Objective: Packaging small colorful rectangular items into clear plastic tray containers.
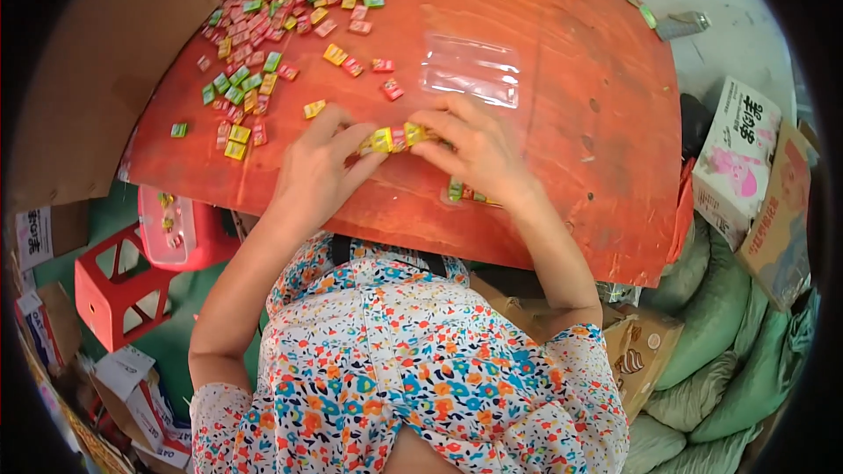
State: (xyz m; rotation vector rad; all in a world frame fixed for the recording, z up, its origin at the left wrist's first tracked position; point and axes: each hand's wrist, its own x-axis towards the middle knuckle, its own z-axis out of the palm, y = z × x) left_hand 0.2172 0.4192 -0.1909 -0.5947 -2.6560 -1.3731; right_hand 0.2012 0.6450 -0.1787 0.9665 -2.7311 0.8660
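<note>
Pinching, in the head view: left hand [329, 154] and right hand [474, 145] each have a grip closed on one end of a short row [398, 138] of little packs, over the surface [562, 184]. Only a few look lined up; the loose pile [281, 0] says loads left. Packs are shiny blocks, tray [471, 70] thin ridged clear plastic, surface grainy red wood.

Over the orange-red surface [597, 184], the left-hand grip [327, 156] and right-hand grip [479, 145] pinch opposite ends of a short row of yellow and red packets [398, 138]. A clear plastic tray [471, 70] lies just beyond; loose packets [255, 28] crowd the far left.
</note>
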